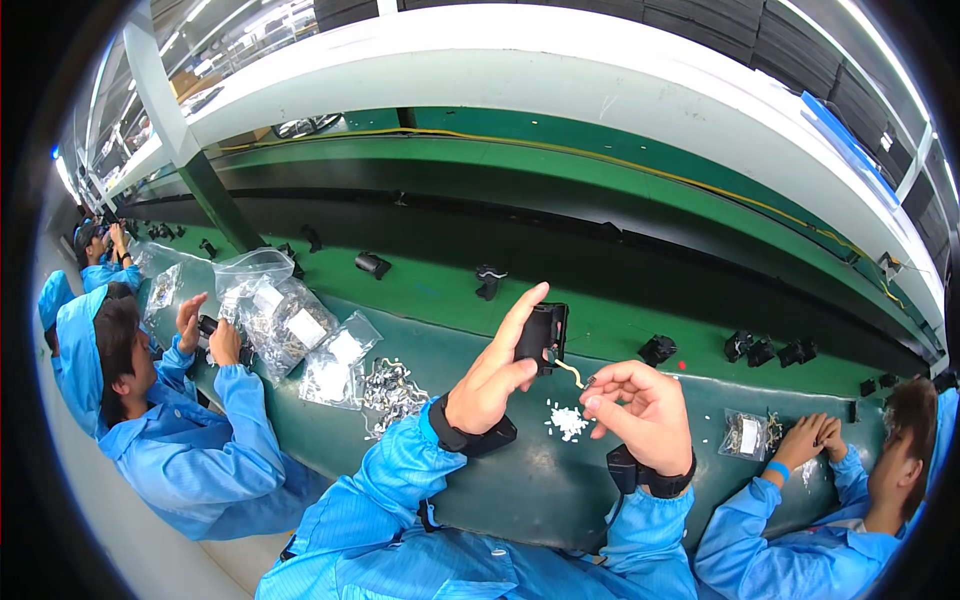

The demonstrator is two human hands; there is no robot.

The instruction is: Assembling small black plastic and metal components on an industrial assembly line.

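Observation:
My left hand (pixel 492 378) grips a black plastic housing (pixel 540 334) between thumb and fingers, raised above the green bench. A pale yellowish wire (pixel 571 373) hangs from the lower side of this housing toward the right. At the wire's free end, my right hand (pixel 640 408) has thumb and forefinger pinched around a small dark end piece (pixel 589 382). On the bench just below the wire lies a small heap of white bits (pixel 567 421). A loose pile of small wired parts (pixel 392 395) lies left of my left wrist.
Clear plastic bags of parts (pixel 290 325) lie at the left. Several black housings, one of them (pixel 488 281) straight ahead, sit along the green strip (pixel 430 293) beyond the bench. Co-workers in blue sit at the left (pixel 190 440) and right (pixel 800 530). A white shelf (pixel 560 80) spans overhead.

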